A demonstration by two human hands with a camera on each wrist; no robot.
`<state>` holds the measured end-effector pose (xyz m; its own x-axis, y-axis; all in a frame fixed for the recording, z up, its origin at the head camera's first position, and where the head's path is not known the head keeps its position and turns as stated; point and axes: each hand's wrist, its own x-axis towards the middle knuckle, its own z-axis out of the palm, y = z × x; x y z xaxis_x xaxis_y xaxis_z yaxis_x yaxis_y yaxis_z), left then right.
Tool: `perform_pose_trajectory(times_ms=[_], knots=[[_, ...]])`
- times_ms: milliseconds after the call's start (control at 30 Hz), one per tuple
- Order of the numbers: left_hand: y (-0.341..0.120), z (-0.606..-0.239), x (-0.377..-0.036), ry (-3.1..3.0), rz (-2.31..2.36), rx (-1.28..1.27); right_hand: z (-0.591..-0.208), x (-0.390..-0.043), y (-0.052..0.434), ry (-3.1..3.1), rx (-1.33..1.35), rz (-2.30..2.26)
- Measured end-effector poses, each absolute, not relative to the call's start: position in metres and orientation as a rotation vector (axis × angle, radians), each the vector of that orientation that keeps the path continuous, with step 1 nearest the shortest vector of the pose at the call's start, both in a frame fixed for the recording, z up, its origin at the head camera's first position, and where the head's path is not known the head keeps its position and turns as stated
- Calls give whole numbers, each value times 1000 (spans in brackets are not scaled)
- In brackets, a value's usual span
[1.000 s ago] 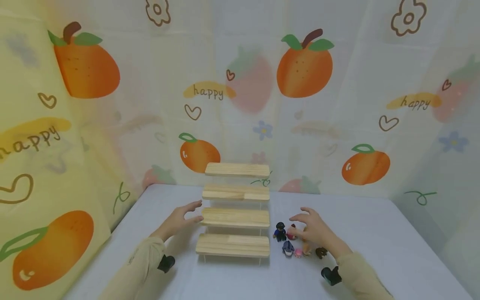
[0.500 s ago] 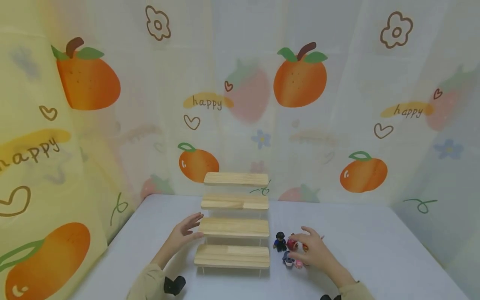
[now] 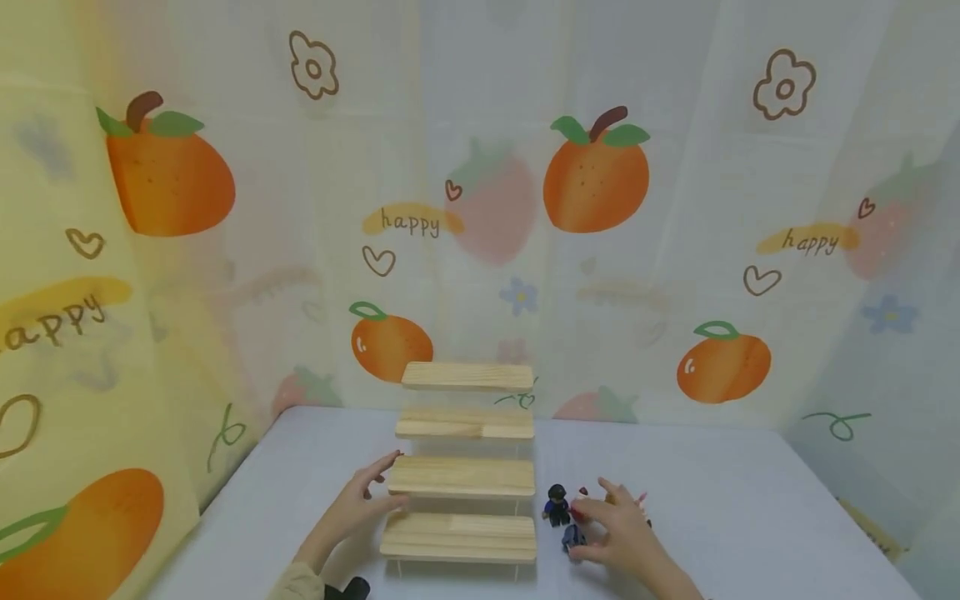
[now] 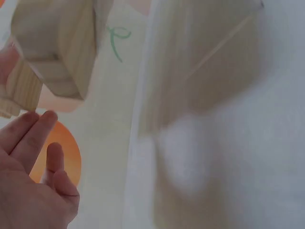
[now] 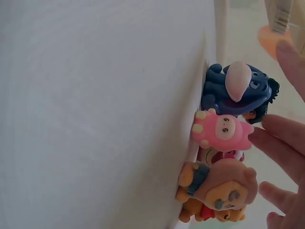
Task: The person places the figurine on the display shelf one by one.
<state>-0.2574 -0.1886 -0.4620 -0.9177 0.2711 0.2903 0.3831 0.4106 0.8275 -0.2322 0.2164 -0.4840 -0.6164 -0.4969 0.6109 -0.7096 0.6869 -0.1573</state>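
Observation:
A four-step wooden shelf (image 3: 461, 477) stands on the white table (image 3: 720, 500). My left hand (image 3: 381, 487) lies at the left end of its second-lowest step with straight fingers, touching or nearly touching the wood. In the left wrist view, my left hand (image 4: 45, 138) is open beside the step ends (image 4: 52, 47). My right hand (image 3: 600, 510) hovers with spread fingers over a cluster of small figurines right of the shelf, beside a dark figure (image 3: 557, 503). The right wrist view shows a blue figurine (image 5: 238, 88), a pink one (image 5: 221, 131) and a brown one (image 5: 219, 186), with my straight fingers (image 5: 279, 143) beside them.
A fruit-printed curtain (image 3: 600, 167) hangs behind and to both sides of the table, closing it in. The shelf's top step (image 3: 467, 377) stands close to the back curtain. The bare tabletop stretches to the right of the figurines.
My right hand has come down closer over the figurines. My left hand stays at the shelf's left end. The view has tilted up, so everything sits lower in frame.

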Motion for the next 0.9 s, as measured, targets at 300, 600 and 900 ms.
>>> perform_pose_trajectory(times_ms=[300,600,900], knots=[[-202,-479,-251,-2567,-1694,-429,-485,-230,210,-2345,992,461],[-195,-477,-256,-2475,-1752,-392,-485,-228,209,-2452,951,459],[-186,-478,-263,-2480,-1725,-376,-485,-225,215,-2557,903,429]])
